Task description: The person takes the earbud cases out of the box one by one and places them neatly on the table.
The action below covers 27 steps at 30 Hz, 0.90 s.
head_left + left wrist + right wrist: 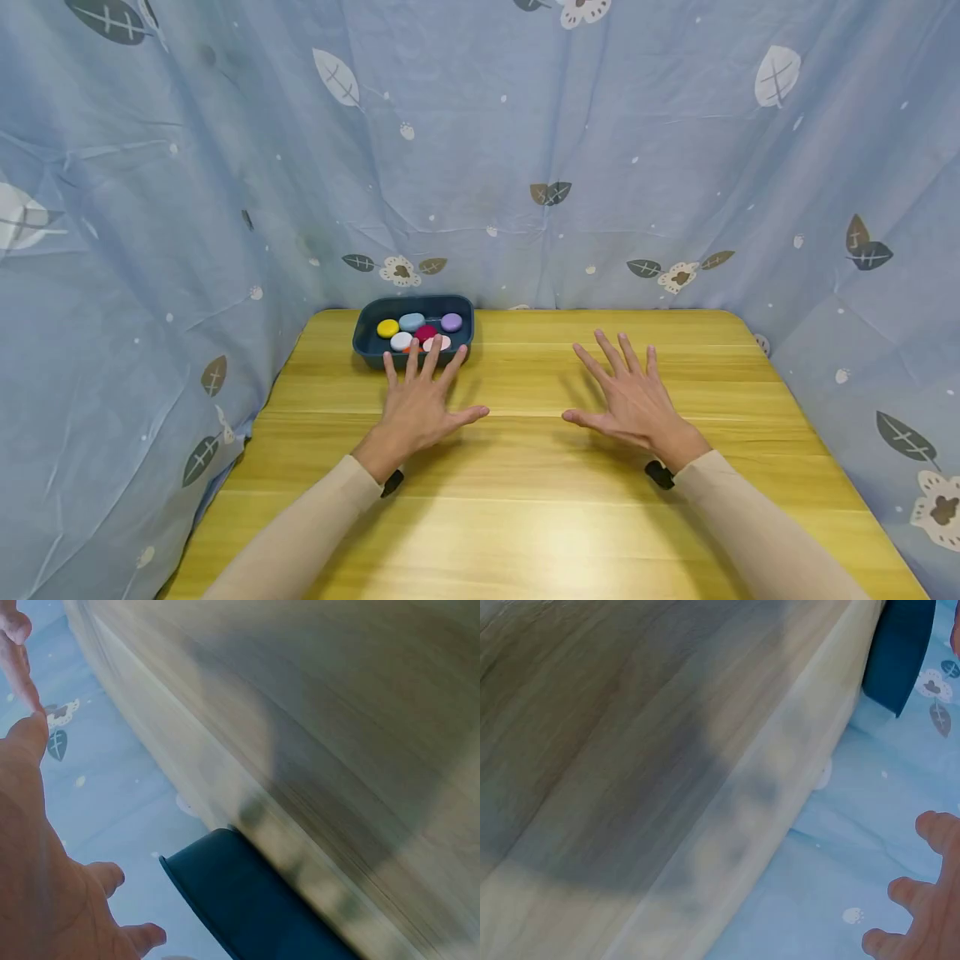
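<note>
My left hand [418, 410] hovers over the table with its fingers spread, its fingertips overlapping the near rim of a dark blue tray [362, 348] in the head view. Inside that tray lie several smooth rounded pieces, among them a yellow one [387, 328], a light blue one [412, 322], a purple one [452, 322] and a dark red one [426, 332]. Fingers partly hide the nearest pieces. To the right, my right hand [636, 407] is also spread above the wood, holding nothing. The left wrist view shows the tray's outer side [247, 900] beyond the left hand.
A yellow wood-grain table [540, 492] spreads beneath both hands. Blue curtains [480, 150] with leaf and flower prints hang behind it and along both sides. The tray stands near the table's back edge, left of the middle. Dark wrist straps [660, 475] show at the cuffs.
</note>
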{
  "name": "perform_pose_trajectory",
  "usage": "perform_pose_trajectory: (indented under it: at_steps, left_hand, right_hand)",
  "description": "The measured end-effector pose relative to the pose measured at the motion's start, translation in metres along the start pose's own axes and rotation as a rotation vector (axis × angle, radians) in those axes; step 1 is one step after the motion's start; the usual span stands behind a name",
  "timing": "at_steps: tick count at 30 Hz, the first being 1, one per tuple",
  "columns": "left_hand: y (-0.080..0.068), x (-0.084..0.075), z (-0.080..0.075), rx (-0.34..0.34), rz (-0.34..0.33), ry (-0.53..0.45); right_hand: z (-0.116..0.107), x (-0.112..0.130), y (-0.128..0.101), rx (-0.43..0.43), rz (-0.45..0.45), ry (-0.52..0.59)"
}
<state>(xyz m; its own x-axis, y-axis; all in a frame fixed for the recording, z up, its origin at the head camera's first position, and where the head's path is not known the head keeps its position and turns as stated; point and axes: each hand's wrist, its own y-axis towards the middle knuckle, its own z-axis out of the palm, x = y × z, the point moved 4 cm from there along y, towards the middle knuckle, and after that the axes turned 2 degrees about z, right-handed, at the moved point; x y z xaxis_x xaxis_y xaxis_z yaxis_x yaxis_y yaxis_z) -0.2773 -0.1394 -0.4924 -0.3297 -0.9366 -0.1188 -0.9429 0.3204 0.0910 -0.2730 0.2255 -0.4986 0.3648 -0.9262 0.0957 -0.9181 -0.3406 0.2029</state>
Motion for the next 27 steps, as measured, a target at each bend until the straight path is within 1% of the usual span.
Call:
perform_pose_trajectory:
  at_steps: [7, 13, 19, 27]
  left_hand:
    - [0.002, 0.002, 0.000, -0.010, -0.001, 0.008]
    - [0.003, 0.010, -0.003, -0.009, -0.023, 0.005]
    - [0.002, 0.025, -0.009, -0.003, -0.061, -0.004]
    - [-0.001, 0.054, -0.011, -0.010, -0.128, -0.009]
  right_hand:
    - [-0.004, 0.003, 0.004, 0.015, -0.001, 0.003]
    - [-0.006, 0.018, 0.017, 0.031, -0.031, 0.019]
    - [-0.007, 0.042, 0.033, 0.054, -0.085, 0.051]
    - [0.009, 0.071, 0.056, 0.100, -0.153, 0.077]
